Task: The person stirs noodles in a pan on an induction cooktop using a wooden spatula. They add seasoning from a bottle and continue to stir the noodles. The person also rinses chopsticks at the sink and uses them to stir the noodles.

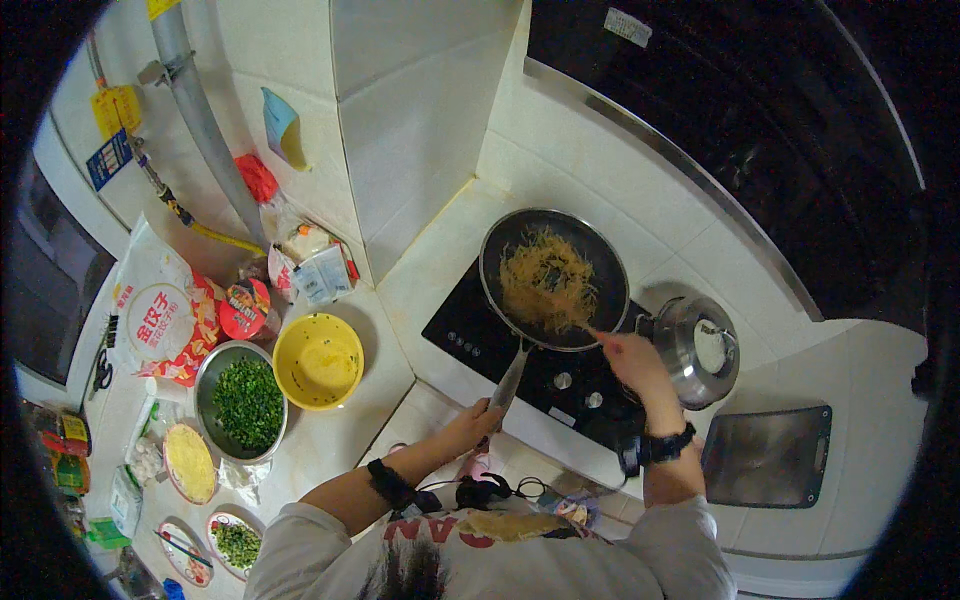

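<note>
A dark frying pan sits on the black cooktop, tilted in my view, with thin brownish noodles spread in its middle. My left hand is closed around the pan's handle. Over the pan's near right rim, my right hand grips a wooden utensil whose far end is blurred among the noodles; cannot tell whether it is a spatula or chopsticks. Close beside my right wrist stands a lidded steel pot.
Left on the counter are a steel bowl of chopped greens, a yellow bowl, a flour bag and a plate of yellow food. Two smaller plates lie nearer, one bearing chopsticks. A range hood overhangs the cooktop.
</note>
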Demonstrator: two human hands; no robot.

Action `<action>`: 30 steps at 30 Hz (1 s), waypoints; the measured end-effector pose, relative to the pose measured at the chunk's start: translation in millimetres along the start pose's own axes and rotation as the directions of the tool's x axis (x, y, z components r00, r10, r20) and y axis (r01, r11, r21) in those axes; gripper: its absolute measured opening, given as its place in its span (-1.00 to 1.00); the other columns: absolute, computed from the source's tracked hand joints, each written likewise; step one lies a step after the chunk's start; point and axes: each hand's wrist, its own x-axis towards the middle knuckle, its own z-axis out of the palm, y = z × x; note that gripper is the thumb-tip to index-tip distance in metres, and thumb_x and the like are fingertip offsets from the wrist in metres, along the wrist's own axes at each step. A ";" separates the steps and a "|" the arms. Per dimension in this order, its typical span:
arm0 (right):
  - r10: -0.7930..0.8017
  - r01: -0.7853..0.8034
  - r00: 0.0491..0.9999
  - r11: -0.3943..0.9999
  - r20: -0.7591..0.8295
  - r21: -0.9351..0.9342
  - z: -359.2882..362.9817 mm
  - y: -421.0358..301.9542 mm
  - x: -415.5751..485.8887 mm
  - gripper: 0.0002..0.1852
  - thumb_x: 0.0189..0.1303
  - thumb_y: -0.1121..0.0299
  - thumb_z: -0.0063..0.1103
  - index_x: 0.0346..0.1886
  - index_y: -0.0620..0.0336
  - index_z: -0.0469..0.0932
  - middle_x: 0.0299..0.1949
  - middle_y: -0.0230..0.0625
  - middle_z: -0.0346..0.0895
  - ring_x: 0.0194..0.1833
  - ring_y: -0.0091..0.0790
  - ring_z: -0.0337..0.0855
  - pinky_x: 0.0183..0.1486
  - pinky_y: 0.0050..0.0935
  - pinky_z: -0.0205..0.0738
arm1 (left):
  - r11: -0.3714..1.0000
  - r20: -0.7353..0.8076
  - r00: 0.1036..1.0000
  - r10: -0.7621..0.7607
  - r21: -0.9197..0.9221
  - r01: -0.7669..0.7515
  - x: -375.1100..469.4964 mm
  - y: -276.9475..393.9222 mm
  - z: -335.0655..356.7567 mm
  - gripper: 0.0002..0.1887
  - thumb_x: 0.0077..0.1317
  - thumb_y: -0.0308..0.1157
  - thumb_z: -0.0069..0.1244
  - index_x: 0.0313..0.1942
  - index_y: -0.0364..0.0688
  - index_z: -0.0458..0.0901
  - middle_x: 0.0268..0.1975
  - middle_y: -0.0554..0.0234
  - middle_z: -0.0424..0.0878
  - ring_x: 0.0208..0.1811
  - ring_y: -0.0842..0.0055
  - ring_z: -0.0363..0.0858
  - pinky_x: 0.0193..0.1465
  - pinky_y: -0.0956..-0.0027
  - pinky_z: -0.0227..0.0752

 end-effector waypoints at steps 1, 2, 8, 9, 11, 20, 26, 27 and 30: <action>0.071 -0.070 0.995 0.997 0.074 -0.010 -2.4 -11.7 -11.1 -0.70 0.18 0.29 -0.05 -0.04 -0.11 0.56 -0.30 -0.03 0.55 -0.24 0.00 0.56 -0.18 -0.16 0.43 | 1.000 0.031 0.999 0.005 -0.023 -0.004 2.6 -0.6 -1.9 -0.64 0.35 -0.03 -0.21 -0.19 -0.17 0.28 -0.39 0.32 0.38 -0.62 0.61 0.31 -0.61 0.46 0.24; -0.018 0.018 1.000 1.000 -0.008 -0.015 16.6 -4.7 -7.8 -0.70 0.18 0.29 -0.05 -0.04 -0.13 0.56 -0.29 -0.05 0.56 -0.26 -0.01 0.56 -0.19 -0.15 0.44 | 1.000 0.034 0.999 0.019 -0.001 -0.019 4.6 0.3 -2.3 -0.65 0.34 -0.06 -0.23 -0.19 -0.21 0.30 -0.41 0.27 0.41 -0.63 0.56 0.35 -0.61 0.43 0.27; -0.001 -0.024 0.968 0.995 -0.250 -0.096 28.8 20.0 56.8 -0.77 0.14 0.31 -0.06 -0.21 0.05 0.58 -0.34 -0.08 0.57 -0.28 -0.01 0.57 -0.22 -0.13 0.47 | 0.995 0.019 0.997 0.068 0.076 -0.070 14.8 -11.5 -1.4 -0.66 0.34 -0.15 -0.27 -0.20 -0.31 0.32 -0.48 0.13 0.46 -0.65 0.44 0.44 -0.62 0.36 0.32; 0.013 -0.035 0.974 0.995 -0.225 -0.094 33.1 21.9 63.2 -0.78 0.12 0.31 -0.06 -0.28 0.07 0.59 -0.36 -0.08 0.57 -0.31 0.01 0.58 -0.24 -0.12 0.48 | 0.991 0.006 0.996 0.088 0.102 -0.088 13.2 -9.3 0.1 -0.67 0.34 -0.15 -0.28 -0.21 -0.31 0.32 -0.49 0.12 0.45 -0.66 0.44 0.44 -0.63 0.35 0.31; 0.011 -0.036 0.981 0.991 -0.192 -0.126 43.3 29.8 55.2 -0.75 0.16 0.30 -0.08 -0.17 0.03 0.59 -0.31 -0.06 0.56 -0.24 -0.01 0.57 -0.19 -0.13 0.46 | 0.989 0.007 0.996 0.091 0.114 -0.091 10.1 -5.7 3.8 -0.67 0.34 -0.16 -0.28 -0.22 -0.31 0.32 -0.49 0.11 0.45 -0.66 0.43 0.43 -0.63 0.34 0.31; 0.016 -0.039 0.982 0.992 -0.188 -0.117 31.3 19.4 29.3 -0.71 0.17 0.33 -0.06 -0.07 -0.04 0.57 -0.32 -0.02 0.55 -0.21 0.01 0.55 -0.17 -0.14 0.43 | 0.934 -0.042 0.970 0.237 0.285 -0.216 8.0 -3.9 4.2 -0.68 0.36 -0.18 -0.30 -0.23 -0.31 0.30 -0.52 0.10 0.45 -0.66 0.39 0.42 -0.64 0.30 0.30; 0.243 -0.231 0.924 0.970 -0.295 0.075 17.6 46.9 80.5 -0.72 0.21 0.31 -0.09 -0.07 -0.03 0.56 -0.29 0.01 0.54 -0.18 0.04 0.53 -0.16 -0.15 0.43 | 0.960 -0.118 0.985 0.127 0.264 -0.093 9.9 -11.4 11.4 -0.63 0.38 -0.11 -0.31 -0.06 -0.26 0.30 -0.46 0.32 0.39 -0.64 0.61 0.29 -0.64 0.47 0.26; 0.200 -0.201 0.944 0.979 -0.262 0.023 26.1 46.2 86.6 -0.71 0.19 0.28 -0.08 -0.05 -0.05 0.55 -0.27 0.00 0.55 -0.18 0.03 0.54 -0.14 -0.13 0.44 | 0.960 -0.127 0.985 0.113 0.271 -0.075 6.7 -5.5 13.4 -0.63 0.38 -0.12 -0.31 -0.06 -0.26 0.30 -0.47 0.33 0.39 -0.64 0.62 0.29 -0.64 0.47 0.26; 0.064 -0.077 0.988 0.993 -0.143 -0.086 62.4 37.1 96.6 -0.67 0.16 0.24 -0.06 0.00 -0.10 0.53 -0.20 -0.05 0.56 -0.16 -0.02 0.56 -0.07 -0.12 0.44 | 0.971 -0.142 0.986 0.090 0.230 -0.056 6.1 -5.6 16.6 -0.63 0.38 -0.11 -0.32 -0.06 -0.26 0.30 -0.48 0.32 0.40 -0.64 0.62 0.30 -0.64 0.45 0.27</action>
